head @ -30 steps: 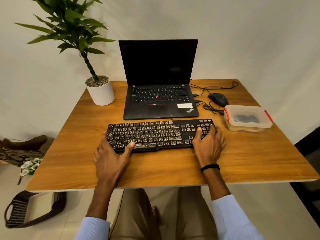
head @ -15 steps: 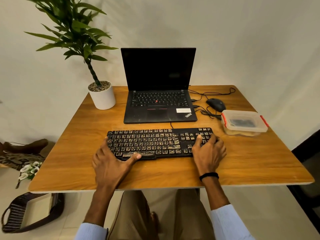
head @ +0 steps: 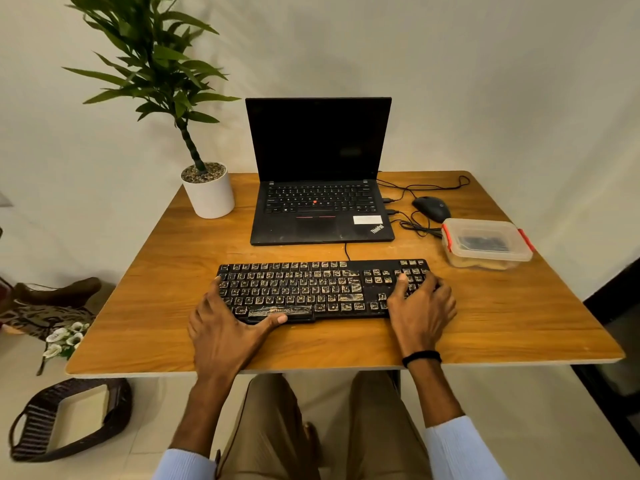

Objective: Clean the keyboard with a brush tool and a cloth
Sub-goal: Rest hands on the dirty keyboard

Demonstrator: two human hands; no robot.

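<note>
A black keyboard [head: 311,289] with dusty, smeared keys lies across the middle of the wooden table [head: 519,323]. My left hand [head: 221,330] holds its left end, fingers up along the left edge and thumb against the front edge below the space bar. My right hand [head: 420,306] holds the right end, thumb on the keys and fingers draped over the number pad. At the right stands a clear lidded plastic box [head: 485,244] with red clips, something dark inside. No brush or cloth shows in the open.
An open black laptop [head: 320,202] sits just behind the keyboard. A black mouse [head: 431,207] and loose cables [head: 412,226] lie right of it. A potted plant [head: 207,192] stands at the back left. A dark basket [head: 69,417] rests on the floor at the left.
The keyboard has slid toward me, away from the laptop's front edge, with both hands on its ends. My head has moved back, showing more of the table.
</note>
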